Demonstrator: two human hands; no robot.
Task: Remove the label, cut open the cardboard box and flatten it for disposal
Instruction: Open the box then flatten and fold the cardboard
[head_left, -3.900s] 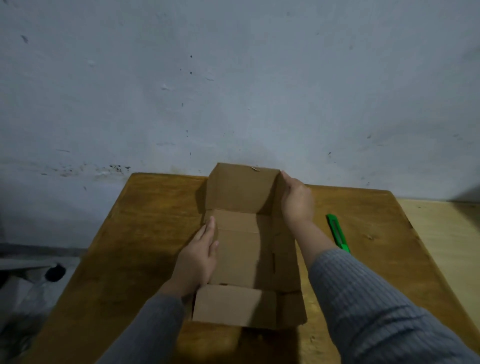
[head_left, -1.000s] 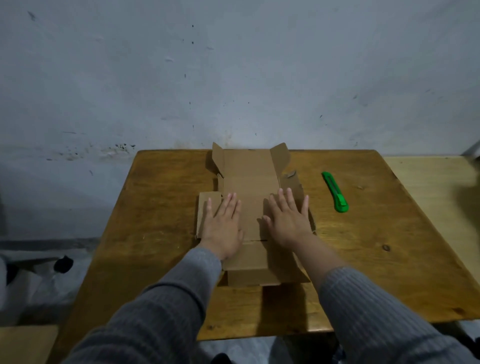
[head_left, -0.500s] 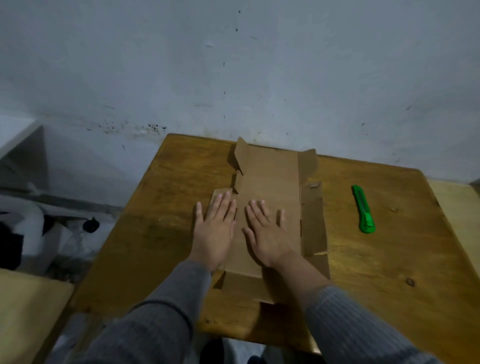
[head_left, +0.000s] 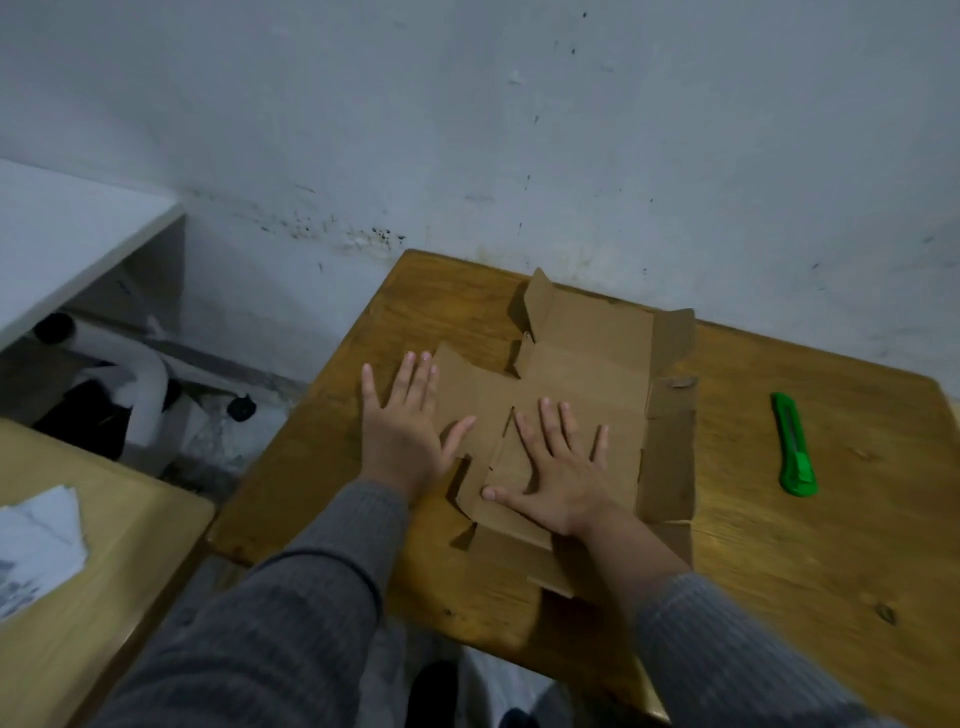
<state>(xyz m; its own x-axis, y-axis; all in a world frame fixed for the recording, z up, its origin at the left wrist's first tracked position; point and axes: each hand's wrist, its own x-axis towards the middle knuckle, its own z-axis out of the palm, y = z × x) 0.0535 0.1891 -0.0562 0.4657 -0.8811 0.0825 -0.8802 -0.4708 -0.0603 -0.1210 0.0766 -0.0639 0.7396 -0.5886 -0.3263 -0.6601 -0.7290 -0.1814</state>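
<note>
The brown cardboard box (head_left: 587, 374) lies opened out and nearly flat on the wooden table (head_left: 810, 551). Its two far flaps still stand up a little. My left hand (head_left: 402, 431) rests palm down, fingers spread, on the box's left flap and the table beside it. My right hand (head_left: 563, 475) presses flat on the box's middle panel, fingers apart. Neither hand holds anything. A green utility knife (head_left: 795, 444) lies on the table to the right of the box, away from both hands. No label is visible on the cardboard.
A grey wall stands right behind the table. To the left is a lower, lighter table (head_left: 67, 587) with white papers (head_left: 36, 540) on it. A white surface (head_left: 62, 244) and dark and white clutter (head_left: 119, 400) on the floor fill the far left.
The box has gone from folded with walls up to spread flat. Both hands now press on it, the left one shifted toward the left flap. The view has swung left.
</note>
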